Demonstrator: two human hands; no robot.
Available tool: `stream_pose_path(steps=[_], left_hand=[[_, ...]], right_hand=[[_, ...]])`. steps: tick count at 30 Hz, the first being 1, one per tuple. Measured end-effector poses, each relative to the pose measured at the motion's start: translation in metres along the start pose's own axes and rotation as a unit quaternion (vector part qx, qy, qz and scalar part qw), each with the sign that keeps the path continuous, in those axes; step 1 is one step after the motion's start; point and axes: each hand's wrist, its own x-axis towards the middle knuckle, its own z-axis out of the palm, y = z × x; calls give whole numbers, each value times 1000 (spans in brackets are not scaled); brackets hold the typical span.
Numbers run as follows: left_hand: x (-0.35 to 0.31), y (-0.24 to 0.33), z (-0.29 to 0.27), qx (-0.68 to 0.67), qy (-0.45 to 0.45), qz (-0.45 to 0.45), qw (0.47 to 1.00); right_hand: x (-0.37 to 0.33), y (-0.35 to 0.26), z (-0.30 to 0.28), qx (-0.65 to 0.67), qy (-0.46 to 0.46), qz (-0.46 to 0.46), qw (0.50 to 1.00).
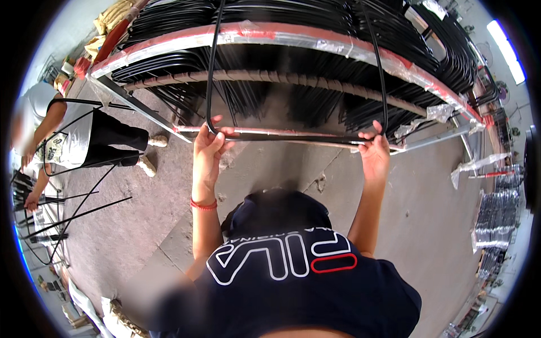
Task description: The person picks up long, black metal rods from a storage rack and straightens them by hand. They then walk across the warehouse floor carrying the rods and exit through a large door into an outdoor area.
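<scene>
A U-shaped black metal tube frame (293, 138) spans the space in front of my chest, its crossbar toward me and its two legs running away over the rack. Near its left bent corner, my left hand (208, 151) has closed on the tube, thumb on top. My right hand (374, 151) grips the tube by the other corner. Beyond the crossbar stands a metal rack, its front rail (293, 35) wrapped in red material and clear film. Many similar black tube frames (315, 14) hang packed together on it. The far ends of my frame's legs run out of view.
At the left, a person (76, 135) in a light top and dark trousers handles other black tube frames (67, 211). A lower wrapped rail (270, 77) crosses the rack. Film-wrapped stacks (496, 217) stand at the right on the concrete floor (417, 236).
</scene>
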Motion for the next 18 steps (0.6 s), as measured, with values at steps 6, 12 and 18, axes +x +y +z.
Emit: stream_pose_path(steps=[6, 12, 18], left_hand=[[12, -41, -31, 43, 44, -57, 996], [11, -59, -54, 42, 18, -72, 996], [6, -56, -54, 79, 18, -99, 992]], right_hand=[[-6, 28, -15, -35, 60, 69, 995], [-12, 37, -19, -40, 86, 81, 992], [-12, 36, -24, -35, 73, 76, 994]])
